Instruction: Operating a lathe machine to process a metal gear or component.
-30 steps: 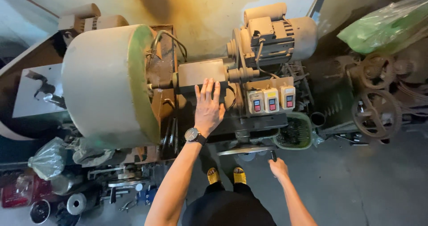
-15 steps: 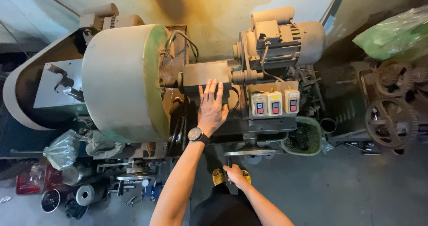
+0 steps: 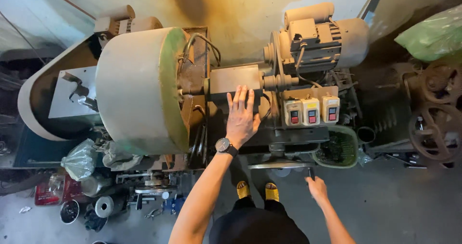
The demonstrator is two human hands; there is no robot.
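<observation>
My left hand point(image 3: 243, 118) lies flat with fingers spread on the dark housing point(image 3: 237, 80) of a workshop machine, between a big beige drum guard with a green rim point(image 3: 139, 90) and an electric motor point(image 3: 320, 37). A dark wristwatch point(image 3: 225, 145) sits on that wrist. My right hand point(image 3: 317, 190) is low at the machine's front, closed around a small dark handle point(image 3: 310, 172) that sticks out beside a flat metal crank plate point(image 3: 279, 166). Three pale switch boxes with red and black buttons point(image 3: 310, 111) are mounted just right of my left hand.
A green basket point(image 3: 338, 148) hangs under the switches. Rusty handwheels point(image 3: 433, 128) and a green plastic bag point(image 3: 433, 32) stand at the right. Cans, tools and plastic bags point(image 3: 86, 196) litter the floor at the lower left. My yellow shoes point(image 3: 258, 191) stand on grey concrete.
My left hand has stayed on the housing. My right hand swung in toward my body half a second ago and is now back out at the right on the dark handle.
</observation>
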